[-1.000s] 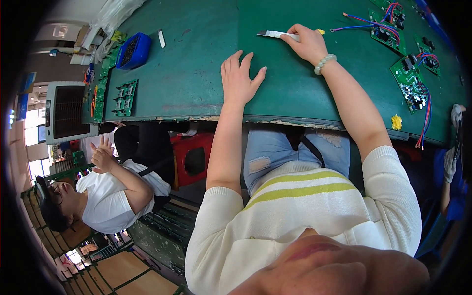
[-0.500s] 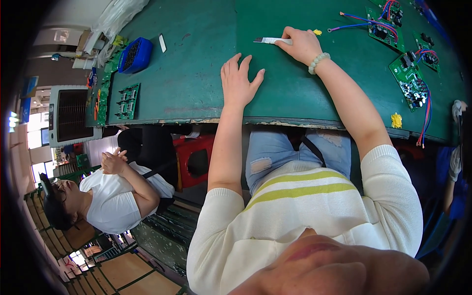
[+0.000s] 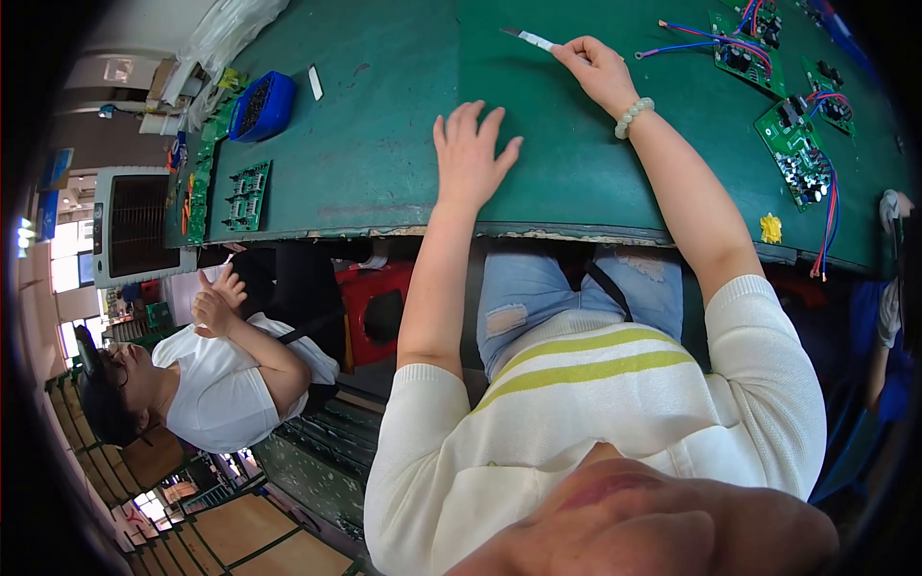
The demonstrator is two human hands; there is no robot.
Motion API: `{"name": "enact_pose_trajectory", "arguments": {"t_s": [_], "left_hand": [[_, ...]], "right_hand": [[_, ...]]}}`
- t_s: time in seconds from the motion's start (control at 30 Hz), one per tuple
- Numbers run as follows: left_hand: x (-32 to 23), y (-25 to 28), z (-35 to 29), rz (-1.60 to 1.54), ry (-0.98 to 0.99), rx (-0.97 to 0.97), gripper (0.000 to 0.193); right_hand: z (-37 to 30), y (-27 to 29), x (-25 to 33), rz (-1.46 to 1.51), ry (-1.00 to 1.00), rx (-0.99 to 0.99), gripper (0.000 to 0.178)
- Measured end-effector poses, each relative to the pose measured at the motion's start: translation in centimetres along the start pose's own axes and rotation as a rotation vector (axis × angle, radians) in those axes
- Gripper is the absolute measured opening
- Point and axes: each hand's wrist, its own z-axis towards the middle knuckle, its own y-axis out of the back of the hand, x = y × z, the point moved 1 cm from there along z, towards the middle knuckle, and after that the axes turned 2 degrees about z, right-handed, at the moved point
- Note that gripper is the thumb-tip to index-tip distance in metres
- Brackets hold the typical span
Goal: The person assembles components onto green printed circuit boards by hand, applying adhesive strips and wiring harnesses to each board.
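Note:
My right hand [image 3: 603,75], with a pale bead bracelet at the wrist, is closed round a slim white-handled tool [image 3: 541,41]. The tool's narrow dark tip points to the far left, and I cannot make out its exact kind. Part of the handle is hidden by my fingers. Lower and to the left, my left hand [image 3: 468,154] rests palm down on the green tabletop [image 3: 375,125]. Its fingers are spread and hold nothing.
On the right lie several circuit boards [image 3: 793,154] with red and blue wires, and a yellow crumpled piece [image 3: 770,228]. To the left are a blue tub [image 3: 279,106] of small dark parts, a white strip [image 3: 316,83] and another green board [image 3: 248,197]. A person [image 3: 226,384] sits at left.
My right hand has moved slightly farther from me, and the tool has tilted, its tip now farther away. My left hand has barely shifted. The seated person's hands have moved a little.

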Motion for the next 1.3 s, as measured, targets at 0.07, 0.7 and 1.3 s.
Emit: {"name": "enact_pose_trajectory", "arguments": {"t_s": [0.07, 0.7, 1.3], "left_hand": [[-2.3, 0.1, 0.0, -0.035, -0.095, 0.063, 0.055], [-5.2, 1.2, -2.0, 0.006, -0.036, 0.204, 0.055], [-1.6, 1.5, -3.8, -1.155, 0.717, -0.19, 0.018]], "right_hand": [[-0.2, 0.0, 0.2, -0.08, 0.013, 0.042, 0.043], [-0.2, 0.1, 0.3, -0.091, 0.04, 0.092, 0.048], [-0.4, -0.2, 0.4, -0.101, 0.073, 0.048, 0.039]]}}
